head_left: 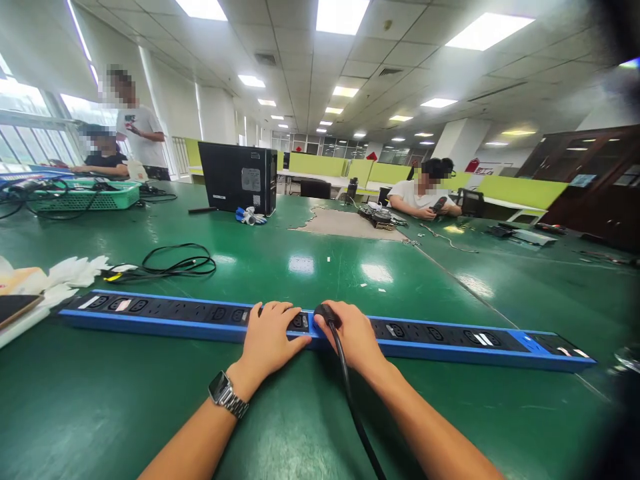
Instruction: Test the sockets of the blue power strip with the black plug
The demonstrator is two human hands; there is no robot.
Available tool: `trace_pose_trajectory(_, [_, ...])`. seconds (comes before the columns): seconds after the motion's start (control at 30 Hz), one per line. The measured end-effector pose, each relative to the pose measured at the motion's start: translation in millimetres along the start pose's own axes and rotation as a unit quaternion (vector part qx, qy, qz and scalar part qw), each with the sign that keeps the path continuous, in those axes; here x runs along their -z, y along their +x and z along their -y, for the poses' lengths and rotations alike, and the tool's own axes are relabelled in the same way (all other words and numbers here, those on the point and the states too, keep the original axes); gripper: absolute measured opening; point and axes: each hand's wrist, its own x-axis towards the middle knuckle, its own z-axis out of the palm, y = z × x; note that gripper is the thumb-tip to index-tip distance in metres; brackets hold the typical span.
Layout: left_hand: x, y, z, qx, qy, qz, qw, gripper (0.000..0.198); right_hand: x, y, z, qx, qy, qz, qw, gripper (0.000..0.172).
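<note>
A long blue power strip with black socket panels lies across the green table in front of me. My left hand rests over its middle, fingers on the far edge and thumb along the near edge, gripping it. Just to the right, my right hand is closed around a black plug at the strip's centre. From the plug a thick black cable runs down toward the bottom edge. Whether the plug sits in a socket is hidden by my fingers.
On the green table are a coiled black cable, a black computer case, a green basket and white gloves. Beyond the table, a seated person holds a dark object; two people are at the left.
</note>
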Motion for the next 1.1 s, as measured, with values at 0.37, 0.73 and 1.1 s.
trace_pose_trajectory(0.37, [-5.8,9,-16,-0.062,-0.132,-0.015,0.989,0.049,-12,-45,-29,0.016,-0.110,-0.081,0.991,0.078])
trace_pose_trajectory(0.73, [-50.9,50,-108,-0.082,-0.153,0.013,0.985,0.029,26,-109,-141,-0.086,-0.149,-0.124,0.977,0.072])
trace_pose_trajectory(1.1, [-55.3,49,-119,-0.115,-0.054,0.070,0.989,0.045,36,-65,-114,0.025,0.035,-0.064,0.997,0.060])
